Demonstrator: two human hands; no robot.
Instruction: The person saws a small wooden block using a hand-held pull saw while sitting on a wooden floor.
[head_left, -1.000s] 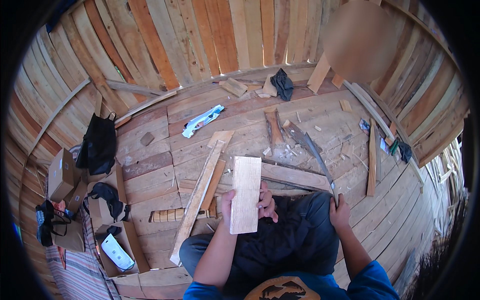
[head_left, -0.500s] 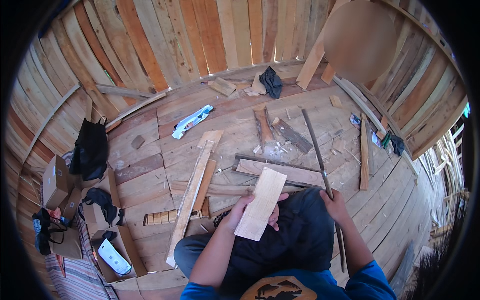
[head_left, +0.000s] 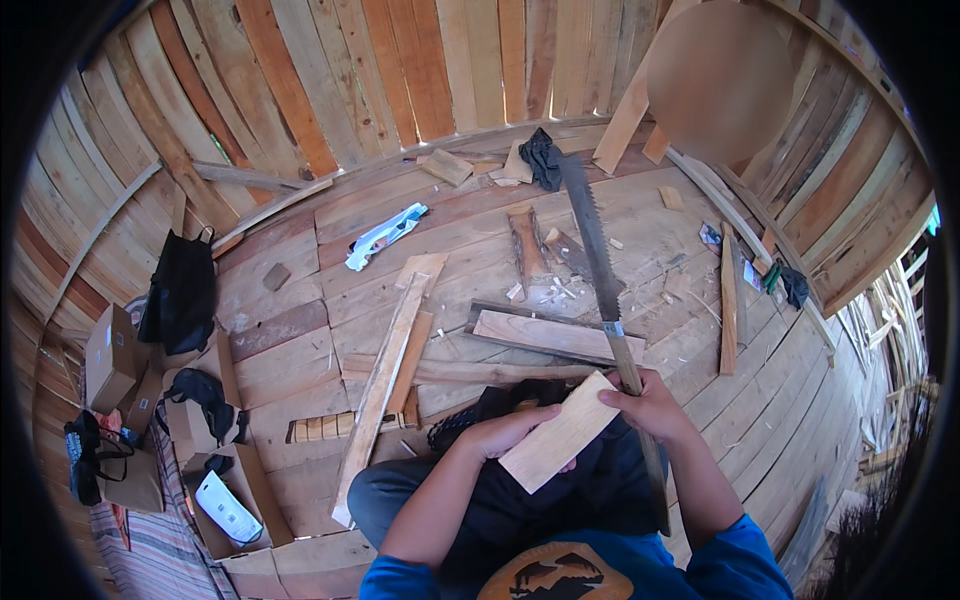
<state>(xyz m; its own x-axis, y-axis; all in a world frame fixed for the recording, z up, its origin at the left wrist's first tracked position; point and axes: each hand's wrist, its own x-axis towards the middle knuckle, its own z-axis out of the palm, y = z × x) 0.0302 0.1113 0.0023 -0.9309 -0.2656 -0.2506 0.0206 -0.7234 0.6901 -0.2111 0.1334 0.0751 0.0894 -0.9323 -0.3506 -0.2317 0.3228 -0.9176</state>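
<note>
A pale rectangular wooden board [head_left: 558, 433] lies tilted over my lap. My left hand [head_left: 514, 433] grips its left edge, the thumb on top and the fingers underneath. In my right hand [head_left: 648, 402] is a long hand saw [head_left: 590, 235] with a toothed grey blade and a straight wooden handle. The blade points up and away, its teeth facing right. My right thumb rests by the board's upper right corner, where the saw handle passes close beside it. The fingers under the board are mostly hidden.
Long planks [head_left: 385, 390] lie left of my knees. Ahead are another plank [head_left: 555, 336], bark-edged offcuts [head_left: 527, 250] and wood chips. Cardboard boxes [head_left: 245, 490] and a black bag [head_left: 180, 295] stand at left. A blue-white wrapper [head_left: 387, 236] lies farther off. Board walls enclose the floor.
The saw has swung from edge-on to showing its broad toothed side, its tip moving left and up. The board has turned clockwise and shifted right, meeting my right hand.
</note>
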